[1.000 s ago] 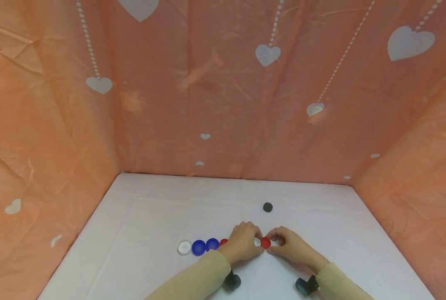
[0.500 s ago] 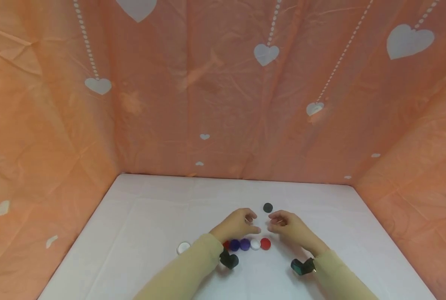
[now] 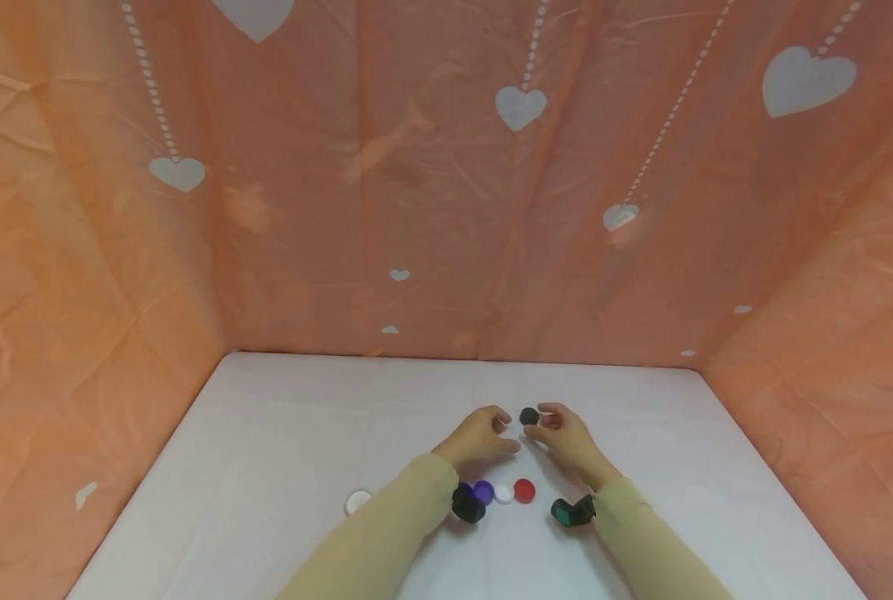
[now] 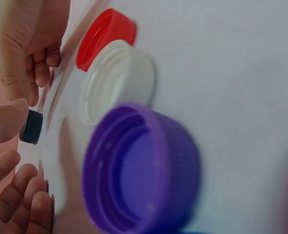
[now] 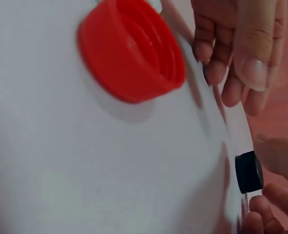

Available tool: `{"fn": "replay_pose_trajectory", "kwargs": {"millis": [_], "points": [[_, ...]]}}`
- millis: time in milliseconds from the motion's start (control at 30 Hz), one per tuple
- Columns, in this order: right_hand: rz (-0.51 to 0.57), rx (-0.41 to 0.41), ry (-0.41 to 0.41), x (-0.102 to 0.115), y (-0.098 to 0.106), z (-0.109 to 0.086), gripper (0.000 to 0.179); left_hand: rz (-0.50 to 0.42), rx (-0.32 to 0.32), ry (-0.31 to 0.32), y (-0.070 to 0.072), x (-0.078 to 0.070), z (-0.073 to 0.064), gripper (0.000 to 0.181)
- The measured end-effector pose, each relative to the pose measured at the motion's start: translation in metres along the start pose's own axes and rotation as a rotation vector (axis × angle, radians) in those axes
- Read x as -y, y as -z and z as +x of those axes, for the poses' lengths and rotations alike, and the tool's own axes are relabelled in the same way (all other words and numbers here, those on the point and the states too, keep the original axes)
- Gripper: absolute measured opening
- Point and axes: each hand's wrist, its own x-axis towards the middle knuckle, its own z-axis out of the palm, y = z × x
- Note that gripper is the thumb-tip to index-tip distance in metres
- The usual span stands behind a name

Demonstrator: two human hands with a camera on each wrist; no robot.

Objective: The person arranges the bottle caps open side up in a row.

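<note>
A small black bottle cap (image 3: 529, 416) lies on the white table, apart from a row of caps nearer the person. My right hand (image 3: 569, 442) reaches to it from the right, thumb and fingers spread at its near and right sides; whether they touch it cannot be told. Just left of the cap, my left hand (image 3: 479, 437) is half curled, holding nothing. The row shows a red cap (image 3: 524, 491), a white cap (image 4: 119, 80) and a purple cap (image 4: 144, 168), hollow sides facing up. The left arm hides part of the row.
Another white cap (image 3: 358, 502) lies at the row's left end, beside the left sleeve (image 3: 386, 525). Dark wrist cameras hang under both wrists. Orange cloth (image 3: 446, 208) with pale hearts stands around the white table (image 3: 296, 417) at the back and sides.
Both hands have left the row, where they were at the red cap, and moved away from the person. The right hand has come up to the black cap. The red cap stays in the row.
</note>
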Motion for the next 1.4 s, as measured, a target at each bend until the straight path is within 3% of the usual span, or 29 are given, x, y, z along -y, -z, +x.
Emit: {"fn": "replay_pose_trajectory", "kwargs": {"millis": [233, 533, 800, 933, 1200, 1400], "points": [[-0.059, 0.009, 0.054, 0.001, -0.004, 0.0, 0.043, 0.003, 0.002, 0.021, -0.003, -0.005, 0.0, 0.052], [-0.083, 0.025, 0.056, 0.005, -0.01, 0.0, 0.034, 0.016, -0.003, 0.067, -0.003, -0.006, 0.004, 0.04], [-0.057, 0.046, 0.057, 0.009, -0.016, -0.002, 0.023, 0.058, -0.045, 0.025, 0.0, -0.007, 0.002, 0.022], [-0.054, 0.067, 0.065, 0.01, -0.017, -0.003, 0.02, 0.018, -0.069, 0.032, -0.001, -0.006, -0.001, 0.015], [-0.141, 0.051, 0.193, 0.022, -0.007, -0.009, 0.02, -0.136, -0.136, -0.008, 0.006, -0.013, -0.01, 0.009], [-0.106, 0.048, 0.271, 0.038, 0.001, -0.028, 0.025, -0.091, -0.104, -0.061, 0.024, -0.024, -0.027, 0.014]]}}
